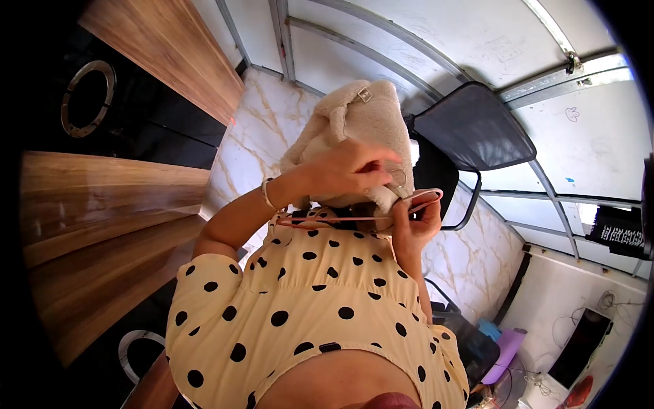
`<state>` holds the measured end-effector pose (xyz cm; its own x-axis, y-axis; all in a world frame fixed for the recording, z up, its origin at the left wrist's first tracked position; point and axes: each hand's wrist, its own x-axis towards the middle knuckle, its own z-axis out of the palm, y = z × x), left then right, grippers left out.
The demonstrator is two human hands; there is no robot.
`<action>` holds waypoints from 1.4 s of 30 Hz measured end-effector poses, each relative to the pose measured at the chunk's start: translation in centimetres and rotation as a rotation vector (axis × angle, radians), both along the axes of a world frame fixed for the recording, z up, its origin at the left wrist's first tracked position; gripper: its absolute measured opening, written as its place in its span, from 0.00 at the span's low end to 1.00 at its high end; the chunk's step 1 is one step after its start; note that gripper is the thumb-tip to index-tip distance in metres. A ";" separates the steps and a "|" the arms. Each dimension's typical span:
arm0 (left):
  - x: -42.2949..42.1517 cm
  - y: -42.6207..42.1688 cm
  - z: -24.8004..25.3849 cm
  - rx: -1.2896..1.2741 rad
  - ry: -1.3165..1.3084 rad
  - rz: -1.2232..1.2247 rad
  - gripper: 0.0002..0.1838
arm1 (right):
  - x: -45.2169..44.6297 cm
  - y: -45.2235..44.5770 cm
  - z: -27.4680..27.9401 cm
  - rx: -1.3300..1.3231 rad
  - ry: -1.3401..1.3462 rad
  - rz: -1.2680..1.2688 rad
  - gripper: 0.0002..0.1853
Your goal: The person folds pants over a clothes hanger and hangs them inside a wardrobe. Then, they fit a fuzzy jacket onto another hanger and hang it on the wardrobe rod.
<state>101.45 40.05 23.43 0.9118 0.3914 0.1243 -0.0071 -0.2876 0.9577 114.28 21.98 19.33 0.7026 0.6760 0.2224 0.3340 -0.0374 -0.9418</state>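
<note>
My left hand (pixel 347 169) is over the cream fluffy coat (pixel 371 126), close to the thin metal hook (pixel 397 178) of a hanger. Its index finger and thumb are apart, a little blurred, with nothing seen between them. A pink hanger (pixel 340 219) runs across in front of my waist, partly under the coat's collar. My right hand (pixel 415 228) grips the hanger near its right end, fingers curled around it. The coat hangs forward, away from my body, and a buckle (pixel 364 94) shows on its far part.
A black mesh-backed chair (pixel 475 126) stands just beyond the coat on the right. Wooden cabinets with black panels (pixel 116 211) line the left. White metal-framed panels (pixel 402 48) are ahead. At lower right are a dark screen (pixel 579 347) and a purple item (pixel 505 354).
</note>
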 end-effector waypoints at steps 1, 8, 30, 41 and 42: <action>0.5 -0.1 0.3 0.031 0.006 -0.031 0.16 | 0.1 -0.1 0.0 -0.004 -0.002 0.014 0.09; 1.1 -0.6 -0.2 -0.137 -0.025 -0.110 0.12 | 0.0 -0.7 0.5 -0.013 0.017 -0.042 0.08; -1.8 -0.2 -8.7 0.309 -0.054 0.671 0.07 | 0.0 -1.8 1.1 0.003 -0.019 -0.021 0.08; -1.3 2.8 -14.0 0.032 0.066 0.876 0.11 | 0.8 -2.3 1.3 0.034 0.025 -0.089 0.09; -0.8 3.2 -14.1 -0.056 0.057 0.853 0.14 | 1.1 -2.4 1.2 0.045 0.009 -0.078 0.09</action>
